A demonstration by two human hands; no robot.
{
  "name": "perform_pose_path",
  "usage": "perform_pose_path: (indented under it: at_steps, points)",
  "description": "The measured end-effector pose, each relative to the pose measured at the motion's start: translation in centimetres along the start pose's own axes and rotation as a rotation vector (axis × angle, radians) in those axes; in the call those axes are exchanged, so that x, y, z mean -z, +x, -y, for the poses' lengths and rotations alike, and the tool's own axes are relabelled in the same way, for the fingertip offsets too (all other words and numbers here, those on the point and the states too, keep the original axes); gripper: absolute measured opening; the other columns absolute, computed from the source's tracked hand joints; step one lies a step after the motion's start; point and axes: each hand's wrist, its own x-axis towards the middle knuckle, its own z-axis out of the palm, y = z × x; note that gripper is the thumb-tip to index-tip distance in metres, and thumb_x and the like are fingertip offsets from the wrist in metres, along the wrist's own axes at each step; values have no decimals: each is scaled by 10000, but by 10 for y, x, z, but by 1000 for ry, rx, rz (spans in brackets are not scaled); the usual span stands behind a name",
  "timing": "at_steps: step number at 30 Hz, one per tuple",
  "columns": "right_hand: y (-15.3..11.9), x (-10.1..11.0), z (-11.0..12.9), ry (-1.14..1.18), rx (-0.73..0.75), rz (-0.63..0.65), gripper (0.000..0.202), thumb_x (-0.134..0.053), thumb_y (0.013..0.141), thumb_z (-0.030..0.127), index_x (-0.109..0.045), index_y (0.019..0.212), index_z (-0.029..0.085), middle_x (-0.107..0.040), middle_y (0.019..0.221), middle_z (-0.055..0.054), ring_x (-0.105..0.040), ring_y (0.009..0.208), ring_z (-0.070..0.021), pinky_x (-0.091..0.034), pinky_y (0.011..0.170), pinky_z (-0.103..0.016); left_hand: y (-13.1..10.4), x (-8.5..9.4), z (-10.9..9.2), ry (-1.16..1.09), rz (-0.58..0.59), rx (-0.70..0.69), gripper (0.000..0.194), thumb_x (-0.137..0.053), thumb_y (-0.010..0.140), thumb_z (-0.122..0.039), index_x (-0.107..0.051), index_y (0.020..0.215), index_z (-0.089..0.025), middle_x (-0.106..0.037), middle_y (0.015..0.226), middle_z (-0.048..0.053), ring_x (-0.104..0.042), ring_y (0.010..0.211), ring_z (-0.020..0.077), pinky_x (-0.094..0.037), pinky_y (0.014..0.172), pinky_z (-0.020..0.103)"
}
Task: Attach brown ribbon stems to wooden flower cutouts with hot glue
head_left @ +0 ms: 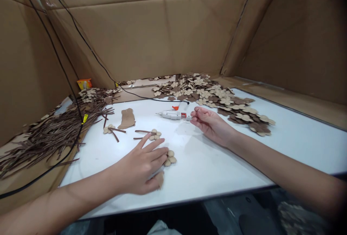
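Note:
My left hand (145,164) lies over the white board with its fingers spread. Its fingertips reach a beige flower with brown strips (155,134) and a second beige flower (170,158); a small tan piece (161,179) shows by the thumb. Another flower with two brown strips (110,129) lies farther left. My right hand (204,121) has its fingertips drawn together at the rear end of a white pen-like tool (173,115), whose metal tip points left. Whether the fingers grip the tool or something small is unclear.
Brown strips (54,133) are heaped at the left, beside a black cable (63,70). Beige and brown flower pieces (217,95) pile up along the back right. A torn cardboard piece (127,118) lies on the white board (206,177). Cardboard walls (141,36) stand around.

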Motion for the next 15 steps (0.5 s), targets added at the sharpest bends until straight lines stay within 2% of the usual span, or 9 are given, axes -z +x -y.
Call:
perform_pose_path:
  at_steps: [6,12,15]
  points:
    - [3,4,-1,33,66,-57,113,-706,729,244,-597,717,216,-616,682,81,-589,572,-9,-531,656,-66,0,0,0,-3,-8,1,364,-450,826,-254,-562,1133,-94,-553,1250,106,-305,1301,294,-57,1121,489]
    - [-1,2,1,17,56,-46,72,-664,758,183,-619,709,210,-625,677,63,-590,556,-19,-545,650,-82,0,-1,0,-5,-20,-8,353,-457,818,-246,-570,1117,-97,-561,1242,109,-326,1290,298,-69,1117,499]
    - [1,3,0,-1,44,-47,59,-645,764,143,-637,741,197,-654,724,36,-625,614,-35,-545,654,-79,0,-1,1,-2,-20,-5,360,-452,817,-244,-569,1122,-94,-555,1250,107,-317,1296,297,-53,1119,495]
